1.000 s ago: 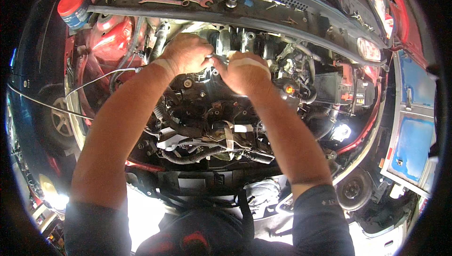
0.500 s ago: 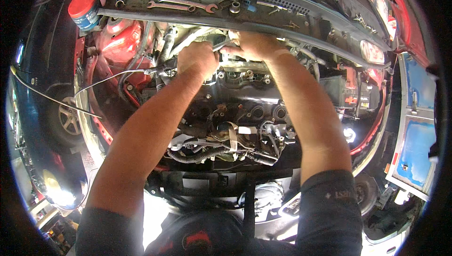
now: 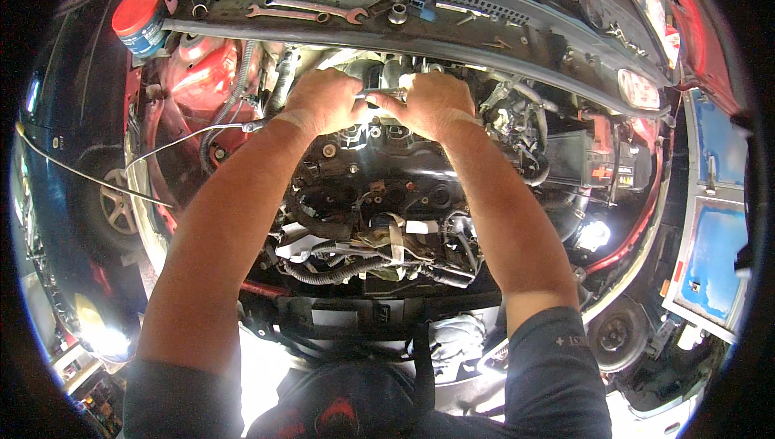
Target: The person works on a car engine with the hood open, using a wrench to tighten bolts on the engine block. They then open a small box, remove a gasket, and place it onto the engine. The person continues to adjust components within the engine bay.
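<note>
Both my hands are at the back of an open engine bay, just above the rear edge of the dark engine cover [image 3: 387, 163]. My left hand [image 3: 325, 100] is closed, knuckles up. My right hand [image 3: 437, 106] is closed beside it, its thumb pointing toward the left hand. Between the two fists shows a short piece of a slim metal bar-shaped tool [image 3: 372, 93], apparently gripped from both sides. The ends of that tool are hidden by my fingers, so its kind does not show.
On the cowl ledge beyond lie two wrenches [image 3: 288, 15], a socket [image 3: 397, 13] and a blue plastic piece [image 3: 420, 8]. A red-lidded tub [image 3: 139, 21] stands at its left end. A battery [image 3: 626, 160] sits right; hoses and wiring [image 3: 339, 268] cross the front. A light [image 3: 593, 236] glares nearby.
My right hand has come nearer and turned so its back faces up. My left hand has shifted slightly left, and both fists are now level.
</note>
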Demonstrator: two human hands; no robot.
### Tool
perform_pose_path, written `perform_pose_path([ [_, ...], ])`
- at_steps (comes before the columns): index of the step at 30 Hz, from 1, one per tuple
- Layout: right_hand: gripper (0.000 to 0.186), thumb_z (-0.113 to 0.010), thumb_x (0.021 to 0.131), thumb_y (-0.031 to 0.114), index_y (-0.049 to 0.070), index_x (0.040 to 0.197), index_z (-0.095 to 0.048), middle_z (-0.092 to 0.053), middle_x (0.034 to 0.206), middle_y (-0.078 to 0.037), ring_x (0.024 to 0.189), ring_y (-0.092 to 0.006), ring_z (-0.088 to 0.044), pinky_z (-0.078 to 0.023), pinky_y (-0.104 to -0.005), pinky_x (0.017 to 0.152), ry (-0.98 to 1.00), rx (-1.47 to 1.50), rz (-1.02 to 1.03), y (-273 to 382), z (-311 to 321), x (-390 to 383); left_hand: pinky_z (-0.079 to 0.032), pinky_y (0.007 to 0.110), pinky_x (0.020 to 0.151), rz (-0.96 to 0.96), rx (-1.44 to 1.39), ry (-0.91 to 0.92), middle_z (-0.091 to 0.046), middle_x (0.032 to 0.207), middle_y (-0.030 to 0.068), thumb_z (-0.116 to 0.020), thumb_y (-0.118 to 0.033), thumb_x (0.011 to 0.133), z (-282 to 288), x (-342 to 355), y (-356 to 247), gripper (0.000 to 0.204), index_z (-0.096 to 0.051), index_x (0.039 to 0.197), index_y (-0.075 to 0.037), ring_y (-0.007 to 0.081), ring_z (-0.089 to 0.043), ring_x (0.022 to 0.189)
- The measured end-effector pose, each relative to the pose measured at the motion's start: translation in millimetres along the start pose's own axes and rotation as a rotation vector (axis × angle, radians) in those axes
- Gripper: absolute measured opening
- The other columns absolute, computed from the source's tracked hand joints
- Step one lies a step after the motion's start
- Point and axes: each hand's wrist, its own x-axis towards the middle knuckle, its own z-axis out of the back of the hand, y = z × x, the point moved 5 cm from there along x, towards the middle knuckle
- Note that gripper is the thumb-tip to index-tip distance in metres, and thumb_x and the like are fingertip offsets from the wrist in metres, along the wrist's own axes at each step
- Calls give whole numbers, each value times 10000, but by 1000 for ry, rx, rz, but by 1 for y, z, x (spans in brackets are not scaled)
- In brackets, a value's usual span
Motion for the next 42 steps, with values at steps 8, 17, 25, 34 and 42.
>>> perform_pose_path([
  [8, 855, -441, 867, 794, 12, 1039, -740, -724, 1065, -202, 1002, -360, -708, -570, -452, 848, 67, 22, -143, 5, 3, -14, -539, 482, 775, -88, 9, -27, -698, 829, 142, -687, -339, 819, -2, 0, 2, 249, -683, 854, -92, 362, -682, 829],
  [17, 866, -415, 874, 801, 23, 1085, -731, -718, 1101, -197, 1056, -340, -694, -555, -449, 881, 81, 53, -197, 10, -2, -22, -531, 481, 748, -186, -41, -53, -684, 796, 132, -699, -316, 794, -1, 0, 2, 250, -656, 763, -72, 360, -676, 792],
  [25, 846, -421, 883, 785, 19, 1055, -737, -729, 1059, -190, 1028, -331, -703, -561, -434, 859, -23, 83, -230, 13, -7, -31, -555, 478, 780, -238, -16, 11, -709, 838, 148, -639, -423, 857, -1, 2, 4, 353, -721, 824, -81, 359, -696, 848],
  [34, 826, -454, 875, 775, 5, 967, -736, -731, 947, -199, 933, -339, -717, -567, -454, 806, -170, 59, -243, 16, -12, -39, -554, 478, 816, -248, -30, 64, -712, 896, 157, -666, -371, 829, -1, 3, 3, 285, -725, 850, -93, 370, -691, 897],
  [42, 820, -460, 874, 770, 9, 1053, -708, -706, 1058, -207, 1031, -351, -678, -533, -461, 873, -121, 134, -334, 16, -25, -43, -537, 469, 746, -351, 1, -27, -680, 784, 122, -661, -362, 813, 2, -1, 1, 272, -662, 765, -94, 356, -675, 778],
])
